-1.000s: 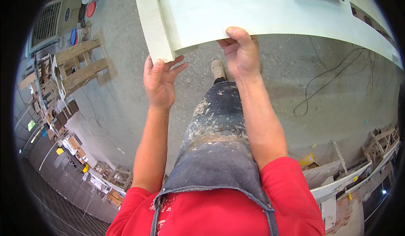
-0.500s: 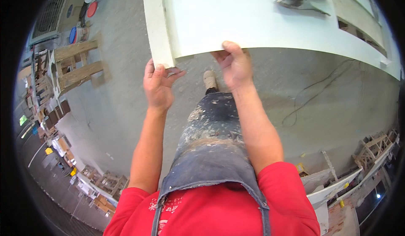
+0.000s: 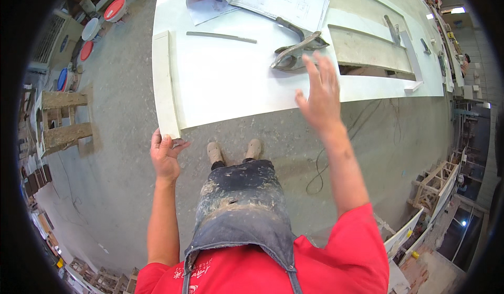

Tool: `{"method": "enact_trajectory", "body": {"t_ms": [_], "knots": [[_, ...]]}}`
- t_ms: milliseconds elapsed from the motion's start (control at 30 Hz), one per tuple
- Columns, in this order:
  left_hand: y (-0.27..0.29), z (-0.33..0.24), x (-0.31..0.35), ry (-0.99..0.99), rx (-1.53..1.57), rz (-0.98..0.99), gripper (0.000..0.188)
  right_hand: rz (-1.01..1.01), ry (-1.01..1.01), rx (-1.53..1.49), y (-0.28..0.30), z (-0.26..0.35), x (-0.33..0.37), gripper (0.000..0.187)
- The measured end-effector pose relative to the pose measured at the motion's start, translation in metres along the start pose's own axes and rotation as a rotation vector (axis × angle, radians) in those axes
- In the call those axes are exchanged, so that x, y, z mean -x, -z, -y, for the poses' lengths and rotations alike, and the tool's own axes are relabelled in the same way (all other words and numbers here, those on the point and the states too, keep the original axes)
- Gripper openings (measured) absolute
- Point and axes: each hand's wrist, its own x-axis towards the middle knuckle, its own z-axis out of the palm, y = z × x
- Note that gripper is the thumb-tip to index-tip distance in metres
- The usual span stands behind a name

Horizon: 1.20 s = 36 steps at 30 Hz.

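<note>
A long white strip [image 3: 166, 79] lies along the left edge of a large white panel [image 3: 220, 84]. My left hand [image 3: 166, 158] grips the strip's near end, thumb on top and fingers beneath. Over the panel's near edge, my right hand [image 3: 321, 100] is raised with its fingers spread and nothing in it. Just beyond its fingertips lie metal spring clamps [image 3: 295, 55], overlapping each other. A thin grey strip [image 3: 221, 37] rests on the panel left of the clamps. Behind it is an open booklet of printed drawings [image 3: 283, 2].
The panel has rectangular openings on its right, with another clamp [image 3: 392, 30] there. A small white block [image 3: 413, 86] sits near its right end. Lidded buckets [image 3: 114, 10] and a wooden stand [image 3: 65, 118] are on the left floor. A cable [image 3: 317, 173] trails on the floor.
My right hand has let go of the panel's near edge and moved up and right to the clamps. My left hand keeps its grip on the strip. More of the panel is in view.
</note>
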Motion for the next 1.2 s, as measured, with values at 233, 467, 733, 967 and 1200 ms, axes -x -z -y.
{"method": "enact_trajectory", "body": {"t_ms": [233, 467, 733, 967, 1200], "knots": [[0.009, -0.009, -0.004, 0.006, -0.017, -0.029, 0.049, 0.198, 0.181, 0.53, -0.029, -0.057, -0.074, 0.07], [0.021, -0.002, -0.012, 0.027, -0.026, -0.012, 0.051, -0.174, -0.07, -0.227, 0.019, -0.058, -0.023, 0.08], [0.003, 0.012, -0.009, 0.014, -0.033, 0.013, 0.048, 0.15, -0.536, -0.798, -0.049, 0.038, 0.204, 0.083], [0.005, 0.023, -0.012, 0.001, -0.074, 0.051, 0.043, 0.277, -0.141, -0.622, -0.229, 0.102, 0.167, 0.065], [-0.005, 0.039, -0.01, 0.008, -0.086, 0.105, 0.037, 0.288, 0.022, -0.515, -0.291, 0.093, 0.12, 0.049]]}}
